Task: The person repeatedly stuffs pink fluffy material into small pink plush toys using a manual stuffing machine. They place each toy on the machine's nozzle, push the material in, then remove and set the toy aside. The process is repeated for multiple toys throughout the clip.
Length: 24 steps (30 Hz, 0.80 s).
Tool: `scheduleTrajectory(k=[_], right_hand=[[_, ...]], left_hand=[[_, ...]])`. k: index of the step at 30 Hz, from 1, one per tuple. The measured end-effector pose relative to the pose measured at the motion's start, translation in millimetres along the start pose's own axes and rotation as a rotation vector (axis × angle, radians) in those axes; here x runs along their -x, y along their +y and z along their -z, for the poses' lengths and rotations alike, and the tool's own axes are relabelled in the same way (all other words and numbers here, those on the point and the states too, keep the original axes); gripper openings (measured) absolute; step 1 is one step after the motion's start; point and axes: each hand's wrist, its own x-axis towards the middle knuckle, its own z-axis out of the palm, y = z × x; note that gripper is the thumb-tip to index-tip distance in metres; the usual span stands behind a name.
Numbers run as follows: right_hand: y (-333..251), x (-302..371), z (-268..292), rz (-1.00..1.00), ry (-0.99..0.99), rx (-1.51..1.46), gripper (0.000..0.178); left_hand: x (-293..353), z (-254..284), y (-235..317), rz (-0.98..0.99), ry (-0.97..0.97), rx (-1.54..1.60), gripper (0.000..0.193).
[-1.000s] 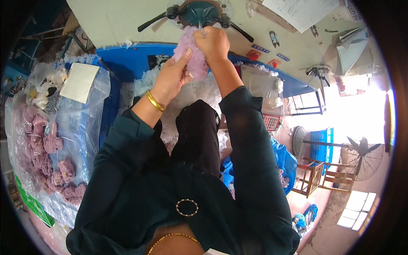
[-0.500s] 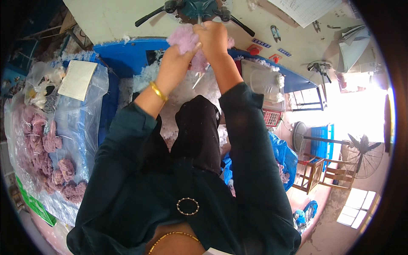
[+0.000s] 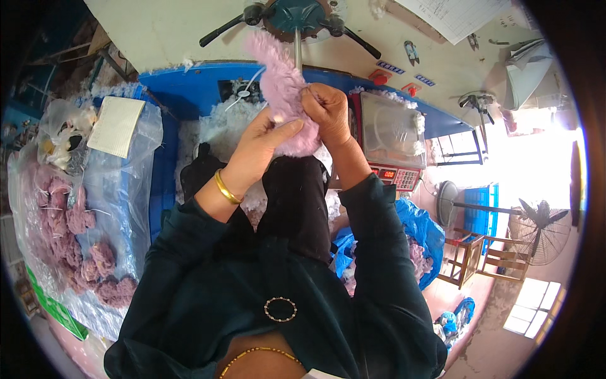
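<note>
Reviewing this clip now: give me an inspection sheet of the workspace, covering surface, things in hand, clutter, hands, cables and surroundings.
Surface: pale tabletop with a blue front panel; a metal tube points toward the person.
Things in hand: one pink plush piece, beside the tube; whether they touch cannot be told.
Clutter: white fluff below the tabletop; snips and papers on it; more pink pieces at left.
Hands: left hand and right hand both grip the plush piece.
Cables: a thin line near the red scale may be a cord; too small to tell.
Surroundings: wooden chair, standing fan, window.
</note>
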Motion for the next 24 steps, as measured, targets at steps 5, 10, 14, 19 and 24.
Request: scheduleTrajectory(k=[5,10,14,19,24], right_hand=[[27.1,-28.4,5.1,0.221,0.066,0.159,0.019],[12.0,-12.3,1.6,0.249,0.014,0.151,0.022],[21.2,-36.2,4.4,0.342,0.086,0.250,0.022],[14.0,-41.6,4.0,0.321,0.063,0.338,0.023],[-16.8,2.0,-3.4,0.232,0.030,0.374,0.016]], left_hand=[[-35.9,-13.3,-6.7,-0.116,0.046,0.013,0.036],[-20.8,-5.2,-17.1,-0.231,0.051,-0.360,0.033],[-42.7,-9.1,-14.7,-0.364,0.128,-0.512,0.025],[-51.5,4.4,-16.9,-0.279,0.101,-0.554,0.024],[3.1,-1.1,-11.7,-0.008,0.065,-0.032,0.032]])
